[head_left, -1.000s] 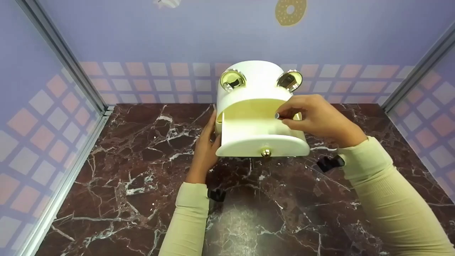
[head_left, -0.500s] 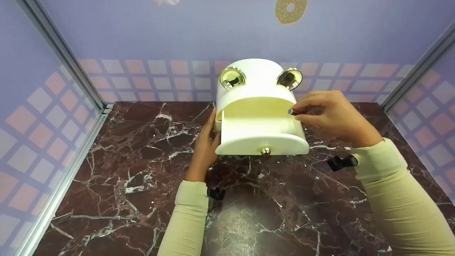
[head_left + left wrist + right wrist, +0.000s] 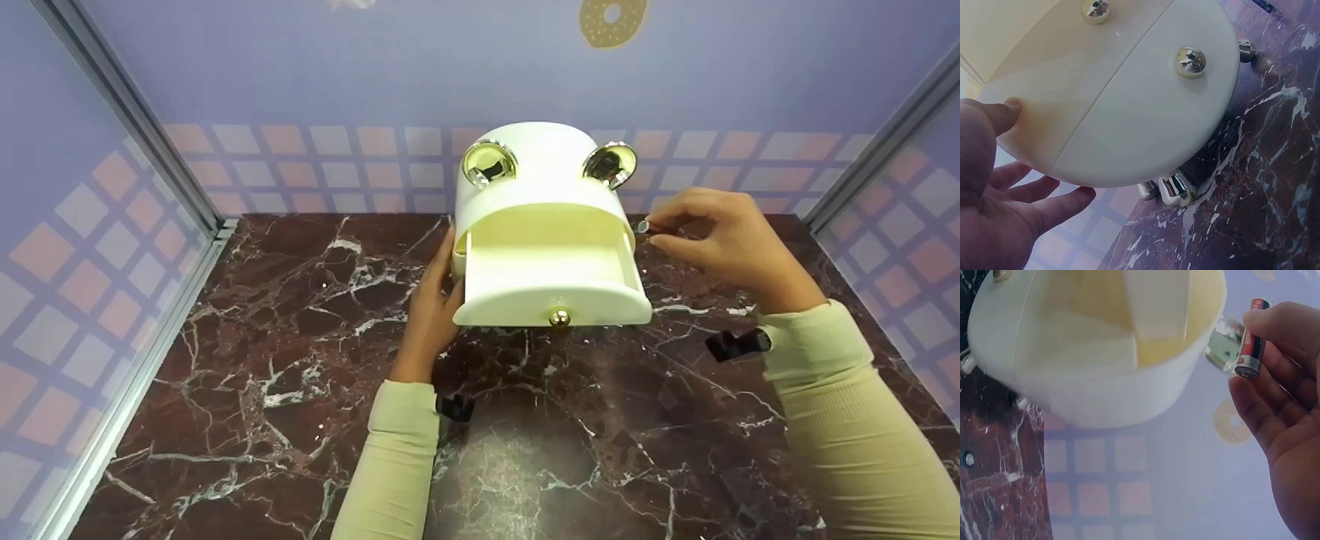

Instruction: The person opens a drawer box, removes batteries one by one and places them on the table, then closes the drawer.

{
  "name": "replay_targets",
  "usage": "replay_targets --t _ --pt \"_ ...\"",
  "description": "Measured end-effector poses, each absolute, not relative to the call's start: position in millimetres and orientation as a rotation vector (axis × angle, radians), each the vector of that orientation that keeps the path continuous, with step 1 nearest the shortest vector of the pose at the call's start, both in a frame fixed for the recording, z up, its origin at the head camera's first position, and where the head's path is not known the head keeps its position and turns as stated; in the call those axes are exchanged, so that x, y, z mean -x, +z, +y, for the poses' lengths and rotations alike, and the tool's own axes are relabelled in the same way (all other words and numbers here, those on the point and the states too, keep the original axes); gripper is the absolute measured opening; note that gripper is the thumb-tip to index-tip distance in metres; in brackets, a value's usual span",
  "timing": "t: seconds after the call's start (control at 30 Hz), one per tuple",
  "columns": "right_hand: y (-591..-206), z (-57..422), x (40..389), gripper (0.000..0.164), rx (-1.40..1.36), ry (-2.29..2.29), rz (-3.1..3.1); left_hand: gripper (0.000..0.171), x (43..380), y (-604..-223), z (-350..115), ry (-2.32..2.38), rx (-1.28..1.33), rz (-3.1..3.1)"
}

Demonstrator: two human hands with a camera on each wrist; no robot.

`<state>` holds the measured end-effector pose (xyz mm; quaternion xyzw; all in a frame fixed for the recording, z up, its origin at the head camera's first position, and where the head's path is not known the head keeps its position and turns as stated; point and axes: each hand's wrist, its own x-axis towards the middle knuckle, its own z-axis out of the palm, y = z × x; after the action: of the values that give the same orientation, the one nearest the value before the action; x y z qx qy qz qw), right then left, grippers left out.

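Observation:
A white box (image 3: 536, 169) with two round gold ears stands toward the back of the table. Its upper drawer (image 3: 553, 306) is pulled out and carries a gold knob. Along the box's left side lies my left hand (image 3: 433, 311), the fingers fairly straight against the wall and the thumb near the drawer front; in the left wrist view its thumb and fingertips (image 3: 1085, 194) touch the box's edge. To the right of the box, clear of the drawer, my right hand (image 3: 731, 236) pinches a small red and black battery (image 3: 1251, 343) between thumb and fingers.
The box stands on shiny metallic feet (image 3: 1176, 188) on the dark red marbled tabletop (image 3: 300, 360). Below the upper drawer front is a second knob (image 3: 1190, 61). A purple wall (image 3: 300, 75) with pink and white squares rises behind, with side panels left and right.
My right hand has carried the battery rightward, from above the opened drawer to beyond the box's right side. The left hand, box and drawer have stayed in place.

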<state>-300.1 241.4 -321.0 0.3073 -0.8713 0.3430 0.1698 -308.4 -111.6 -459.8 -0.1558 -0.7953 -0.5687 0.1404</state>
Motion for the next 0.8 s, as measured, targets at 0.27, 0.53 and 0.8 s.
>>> replay_targets --t 0.27,0.53,0.8 --pt "-334.7 253.8 305.2 0.022 -0.791 0.825 -2.558 0.069 308.1 -459.7 -111.6 -1.639 0.438 -2.297" --pt "-348.5 260.5 309.3 0.02 -0.784 0.756 -2.579 0.066 308.0 -460.5 -111.6 -1.626 0.427 -2.311" --pt "-363.1 266.1 312.3 0.016 -0.711 0.753 -2.627 0.066 308.8 -461.1 -111.1 -1.68 0.44 -2.275"
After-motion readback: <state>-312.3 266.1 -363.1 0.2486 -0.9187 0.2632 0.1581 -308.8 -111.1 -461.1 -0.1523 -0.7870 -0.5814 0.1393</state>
